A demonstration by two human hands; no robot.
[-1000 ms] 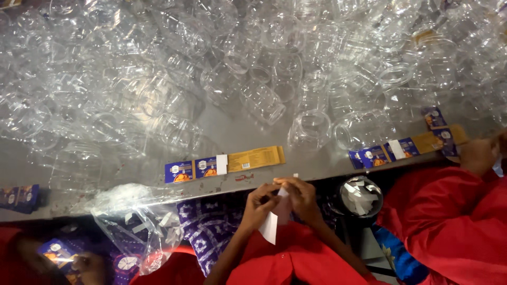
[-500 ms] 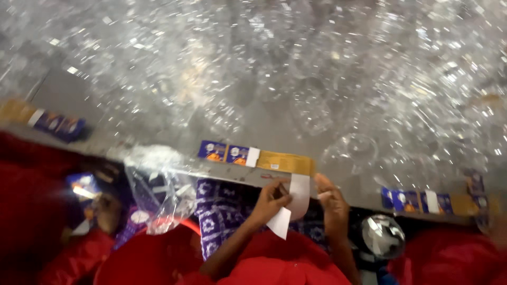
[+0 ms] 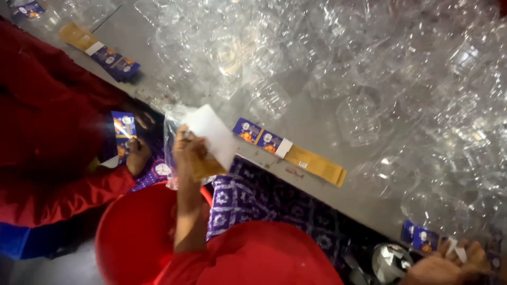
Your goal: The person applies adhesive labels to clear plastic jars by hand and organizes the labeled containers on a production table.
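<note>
My left hand [image 3: 187, 150] is raised at the table's near edge, shut on a label strip: a white backing paper [image 3: 214, 132] stands up from the fingers and a yellow label [image 3: 203, 168] shows under them. A crumpled clear plastic bag [image 3: 170, 138] lies right behind the hand. My right hand does not appear. To the right of the hand, a strip of blue, white and yellow labels [image 3: 288, 152] lies flat on the grey table [image 3: 317, 124].
A heap of clear plastic containers [image 3: 369, 68] covers the far table. A co-worker's hand [image 3: 136, 154] on the left holds a blue label; another person's hand [image 3: 449, 263] is at bottom right beside more labels [image 3: 422, 237] and a metal bowl [image 3: 391, 261]. A red tub [image 3: 134, 232] and purple patterned cloth [image 3: 253, 195] lie below.
The view has swung left and tilted. Both my hands were together on the white strip; now only the left shows, lifted higher with the strip.
</note>
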